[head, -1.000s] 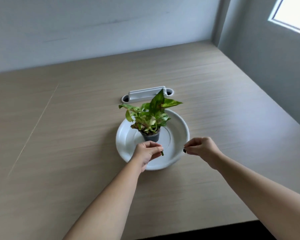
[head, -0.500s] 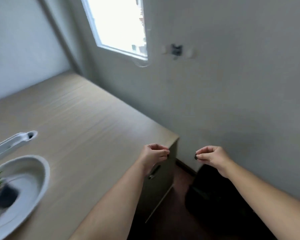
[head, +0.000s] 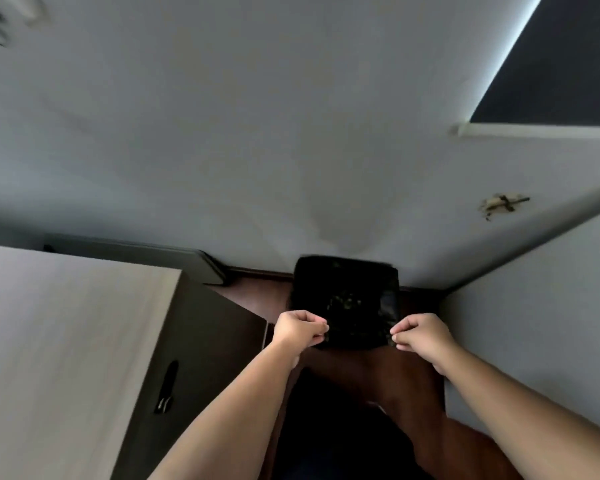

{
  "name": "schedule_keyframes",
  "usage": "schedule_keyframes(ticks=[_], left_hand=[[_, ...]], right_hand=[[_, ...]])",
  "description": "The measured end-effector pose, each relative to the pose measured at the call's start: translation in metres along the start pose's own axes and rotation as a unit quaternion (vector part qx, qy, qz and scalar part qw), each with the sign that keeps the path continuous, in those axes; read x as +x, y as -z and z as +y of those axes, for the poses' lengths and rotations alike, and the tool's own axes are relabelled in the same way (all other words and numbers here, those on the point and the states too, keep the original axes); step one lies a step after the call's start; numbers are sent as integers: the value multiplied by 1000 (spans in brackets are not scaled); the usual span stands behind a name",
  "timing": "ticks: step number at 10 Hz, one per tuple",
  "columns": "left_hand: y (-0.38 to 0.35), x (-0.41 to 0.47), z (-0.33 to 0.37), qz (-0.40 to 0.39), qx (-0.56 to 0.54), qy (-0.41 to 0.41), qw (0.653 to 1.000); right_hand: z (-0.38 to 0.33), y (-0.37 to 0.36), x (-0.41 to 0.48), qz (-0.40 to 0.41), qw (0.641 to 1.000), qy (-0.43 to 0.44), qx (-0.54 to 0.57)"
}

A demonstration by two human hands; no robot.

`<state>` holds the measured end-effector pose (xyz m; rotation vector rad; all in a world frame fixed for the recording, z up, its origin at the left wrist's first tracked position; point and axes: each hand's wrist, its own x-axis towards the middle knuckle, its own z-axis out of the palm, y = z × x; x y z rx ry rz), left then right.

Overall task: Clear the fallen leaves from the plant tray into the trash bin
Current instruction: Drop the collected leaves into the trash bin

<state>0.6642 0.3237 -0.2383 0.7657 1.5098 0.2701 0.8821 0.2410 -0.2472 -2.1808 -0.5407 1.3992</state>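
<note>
With both fists pinched tight, my left hand (head: 300, 329) and right hand (head: 421, 336) hang over the black bin (head: 347, 289) on the floor. Any leaves inside are too small to see, so I cannot tell which way they point. I think dropping comes next.
</note>
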Motion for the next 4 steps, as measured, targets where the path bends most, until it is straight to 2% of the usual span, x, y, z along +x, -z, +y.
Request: schedule_keyframes(ticks=[1, 2, 3, 4], left_hand=[[-5, 33, -4, 18, 6, 31, 999], [-13, 58, 10, 31, -13, 21, 999], [-25, 77, 28, 7, 11, -4, 1000], [-33, 80, 42, -38, 107, 0, 994]], right_hand=[[7, -15, 15, 15, 999, -20, 30], [-9, -25, 38, 38, 996, -9, 77], [-27, -25, 61, 7, 993, -30, 118], [-33, -20, 67, -50, 990, -76, 108]])
